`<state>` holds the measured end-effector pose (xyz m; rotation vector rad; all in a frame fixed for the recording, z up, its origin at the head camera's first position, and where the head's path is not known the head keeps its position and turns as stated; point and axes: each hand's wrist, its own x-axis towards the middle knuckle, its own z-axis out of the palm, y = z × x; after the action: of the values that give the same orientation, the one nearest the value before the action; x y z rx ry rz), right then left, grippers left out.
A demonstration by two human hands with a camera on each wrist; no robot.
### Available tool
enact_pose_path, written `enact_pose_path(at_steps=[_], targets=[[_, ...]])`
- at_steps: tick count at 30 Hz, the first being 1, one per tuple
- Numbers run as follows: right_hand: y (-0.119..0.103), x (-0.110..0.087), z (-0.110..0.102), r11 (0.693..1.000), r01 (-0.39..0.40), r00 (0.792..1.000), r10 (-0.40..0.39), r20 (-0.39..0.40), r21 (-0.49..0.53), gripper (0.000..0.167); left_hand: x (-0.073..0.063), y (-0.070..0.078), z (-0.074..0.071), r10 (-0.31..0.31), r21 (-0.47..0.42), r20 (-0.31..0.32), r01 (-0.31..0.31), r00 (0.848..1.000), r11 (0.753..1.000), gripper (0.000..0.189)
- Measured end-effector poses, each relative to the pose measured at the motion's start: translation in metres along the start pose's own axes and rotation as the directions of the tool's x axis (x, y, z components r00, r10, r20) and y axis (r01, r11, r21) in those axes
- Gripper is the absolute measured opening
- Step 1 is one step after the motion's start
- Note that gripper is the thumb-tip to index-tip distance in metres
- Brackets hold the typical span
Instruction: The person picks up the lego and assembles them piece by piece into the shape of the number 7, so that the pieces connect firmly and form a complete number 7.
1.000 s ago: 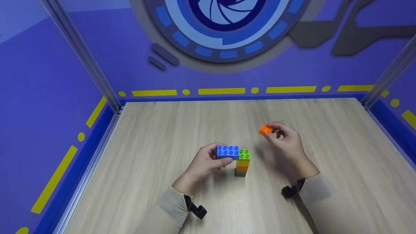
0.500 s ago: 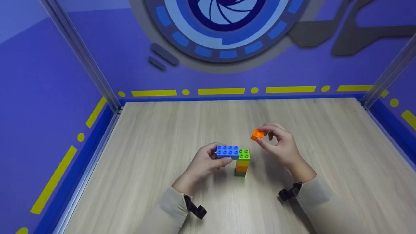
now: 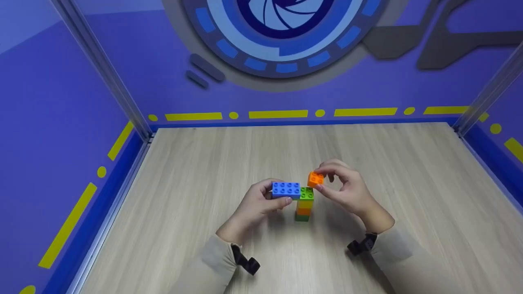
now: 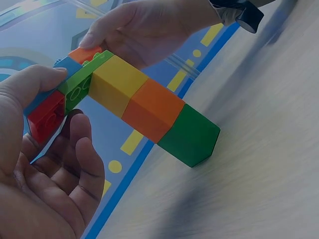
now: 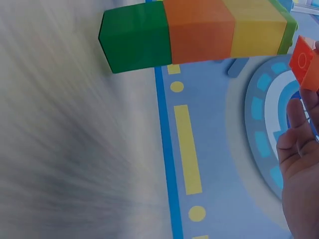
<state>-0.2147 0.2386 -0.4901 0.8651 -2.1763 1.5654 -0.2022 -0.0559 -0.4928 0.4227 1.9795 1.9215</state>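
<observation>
My left hand (image 3: 255, 204) grips the blue brick (image 3: 286, 189) of a joined toy-brick build, thumb along its near side. A light green brick (image 3: 307, 193) sits under the blue one, its studs bare at the right end. Below it runs a column of a yellow brick (image 4: 118, 85), an orange brick (image 4: 153, 110) and a dark green brick (image 4: 189, 135). Under the blue brick's other end is a red brick (image 4: 47, 120). My right hand (image 3: 350, 191) pinches a loose small orange brick (image 3: 315, 179) between thumb and fingers, a small gap from the green studs in the right wrist view.
Both hands work over a wood-grain table (image 3: 196, 171). A blue printed panel (image 3: 286, 98) with yellow marks stands along the back, and more panels close the left and right sides. Dark wrist straps (image 3: 246, 261) sit on both sleeves.
My right hand has carried the loose orange brick leftward and nearer, from well right of the build to just by the light green brick's studs. The left hand and its build have barely moved.
</observation>
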Motion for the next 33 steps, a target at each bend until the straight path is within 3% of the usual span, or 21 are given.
enact_pose_path(at_steps=[14,23,33], targets=[[-0.003,0.0,0.005,0.994,0.105,0.99,-0.104,0.094,-0.006,0.038,-0.001,0.0,0.001,-0.002,-0.013,-0.002,0.002,1.0,1.0,0.043],[0.0,-0.002,0.007,0.997,0.07,0.987,-0.071,0.144,0.013,0.045,-0.001,-0.001,0.0,-0.009,-0.006,-0.01,0.009,1.0,1.0,0.043],[0.008,-0.012,0.028,0.985,-0.026,0.993,0.006,0.116,0.173,0.038,-0.001,-0.002,-0.001,0.021,0.015,-0.006,-0.021,1.0,1.0,0.04]])
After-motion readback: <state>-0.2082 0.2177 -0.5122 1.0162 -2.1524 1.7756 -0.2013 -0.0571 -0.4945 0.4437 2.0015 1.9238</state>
